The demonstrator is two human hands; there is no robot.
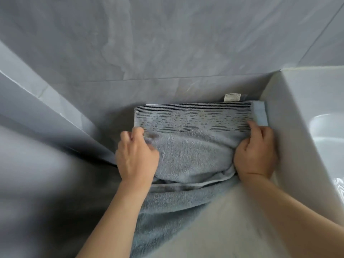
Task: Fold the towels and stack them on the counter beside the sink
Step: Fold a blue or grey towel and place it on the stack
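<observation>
A: Where's the towel (191, 151)?

B: On the grey counter (229, 220), pushed up against the tiled wall (167, 43), with its right edge just beside the white sink (305, 112). It's pale blue terry. The far part lies flat, with a woven band of dark stripes and diamond shapes across it. The near part spills off the counter's front edge and hangs down.

A: And the hands?

B: The left hand (136, 157) grips the towel's left edge just below the patterned band, fingers curled into the cloth. The right hand (256, 153) holds the right edge, fingers tucked under a raised fold and the thumb lying on top by the band. Between them the cloth bulges up.

A: Any label to read?

B: A small white tag (232, 97) sticks up at the far edge against the wall. There's printing on it, but it's too blurred to read.
</observation>
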